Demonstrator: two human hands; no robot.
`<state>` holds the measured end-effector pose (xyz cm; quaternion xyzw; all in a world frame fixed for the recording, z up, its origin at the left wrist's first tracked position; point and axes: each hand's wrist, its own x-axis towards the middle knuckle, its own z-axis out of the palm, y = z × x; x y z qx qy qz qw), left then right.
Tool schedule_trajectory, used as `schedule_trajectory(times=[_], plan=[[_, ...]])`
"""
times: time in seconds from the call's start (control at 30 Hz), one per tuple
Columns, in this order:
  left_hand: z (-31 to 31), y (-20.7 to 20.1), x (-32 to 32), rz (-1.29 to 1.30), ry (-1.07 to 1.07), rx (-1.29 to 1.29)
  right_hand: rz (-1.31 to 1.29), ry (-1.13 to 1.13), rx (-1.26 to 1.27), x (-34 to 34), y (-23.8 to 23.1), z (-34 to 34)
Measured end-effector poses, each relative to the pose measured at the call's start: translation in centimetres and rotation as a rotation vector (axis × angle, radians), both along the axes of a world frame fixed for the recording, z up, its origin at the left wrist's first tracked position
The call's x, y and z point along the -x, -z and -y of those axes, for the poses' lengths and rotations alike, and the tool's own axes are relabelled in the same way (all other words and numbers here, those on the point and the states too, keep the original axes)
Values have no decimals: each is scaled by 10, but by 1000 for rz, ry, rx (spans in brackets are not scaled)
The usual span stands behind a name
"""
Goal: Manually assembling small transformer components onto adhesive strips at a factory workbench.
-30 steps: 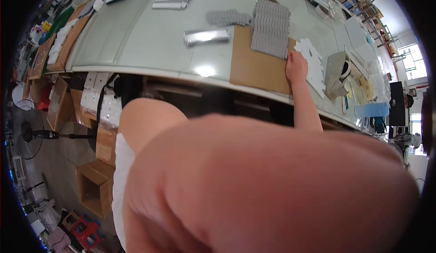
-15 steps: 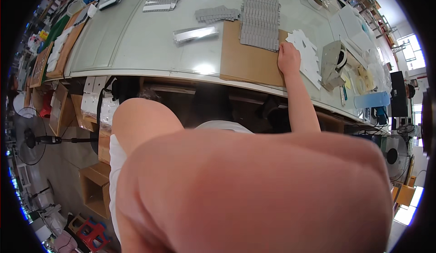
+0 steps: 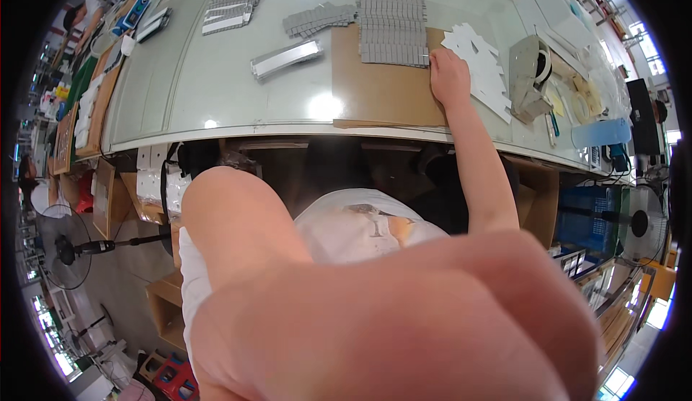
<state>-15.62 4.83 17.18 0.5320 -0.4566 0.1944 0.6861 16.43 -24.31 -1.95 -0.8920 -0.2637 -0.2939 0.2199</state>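
Note:
My right hand point(image 3: 450, 77) lies on a brown cardboard sheet point(image 3: 389, 95) with its fingers bent and drawn together. Its fingertips are at the lower right corner of a block of grey ribbed strips point(image 3: 393, 23); whether they pinch anything is hidden. Just right of this hand are white cut sheets point(image 3: 479, 69) with jagged edges. My left arm is raised, elbow forward, and my left hand point(image 3: 418, 322) looms large and blurred close to the view. Its fingers cannot be made out. Left of the cardboard lie a fanned stack of grey strips point(image 3: 319, 19) and a shiny clear-wrapped strip bundle point(image 3: 287, 59).
More grey and white strips point(image 3: 234, 5) lie at the far left of the glass-topped table point(image 3: 216, 91). On the right stand a tape dispenser point(image 3: 530, 80) and a pale blue cylinder point(image 3: 602, 134). A fan point(image 3: 65, 248) is at the left, beside an open cardboard box point(image 3: 167, 307).
The view has shifted, and the table's things appear further left. My blurred left arm sits lower, showing more of my white shirt. My right hand stays at the strip block's corner.

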Motion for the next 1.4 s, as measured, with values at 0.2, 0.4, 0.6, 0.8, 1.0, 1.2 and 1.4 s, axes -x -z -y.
schedule_trajectory(times=[0.2,0.4,0.6,0.8,1.0,1.2,1.4], plan=[[-7,0,-4,6,11,-41,10,18,-2,1,2,7],[-12,2,-9,18,30,-62,-2,14,14,2,3,-1],[-16,7,-9,20,-8,-75,2,61,3,4,2,8],[-14,9,-33,62,46,-96,-38,68,97,8,-9,4],[13,0,-77,215,66,-61,-96,61,142,27,-11,-1],[22,10,-78,127,-221,-183,44,100,97,78,-18,49],[44,133,-145,-61,-708,-713,-103,149,-7,101,-19,49]])
